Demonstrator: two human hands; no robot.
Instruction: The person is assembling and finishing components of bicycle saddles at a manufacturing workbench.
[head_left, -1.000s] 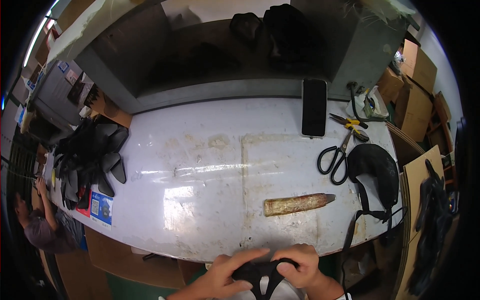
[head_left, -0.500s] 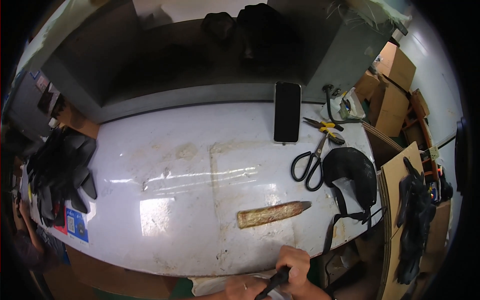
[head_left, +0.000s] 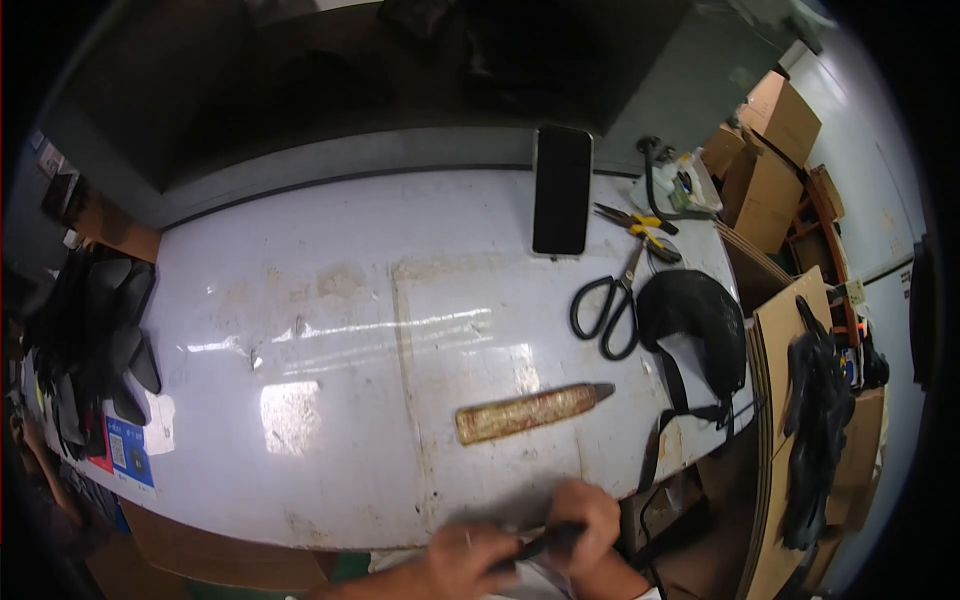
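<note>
Compared with a second ago, both hands are seen lower and further right, at the near edge of the glossy white desk (head_left: 330, 330). The black curved strap-like piece (head_left: 545, 545), earlier stretched wide between the two hands, is now bunched into a short dark length between them. The left hand (head_left: 468, 560) is closed around its left end, and the fingers (head_left: 590, 505) of the right hand (head_left: 585, 520) are curled down and clamped on its right end. The piece is held just over the desk's near rim, partly hidden by the hands.

Just beyond the hands, a worn brown wooden-handled tool with a dark tip (head_left: 530, 412) lies slantwise, apart from them. Further right, black-handled scissors (head_left: 608, 308) lie beside a black rounded cap-like piece with a hanging strap (head_left: 695, 315), which reaches the desk's right edge. Yellow-handled pliers (head_left: 640, 225) and a black smartphone lying flat (head_left: 561, 190) are placed near the far edge. A heap of black flat shoe-shaped pieces (head_left: 95, 340) crowds the left end.

The middle and left-centre of the desk are left bare, giving broad room there; on the right, room is cut short by upright brown cardboard sheets (head_left: 790, 360).
</note>
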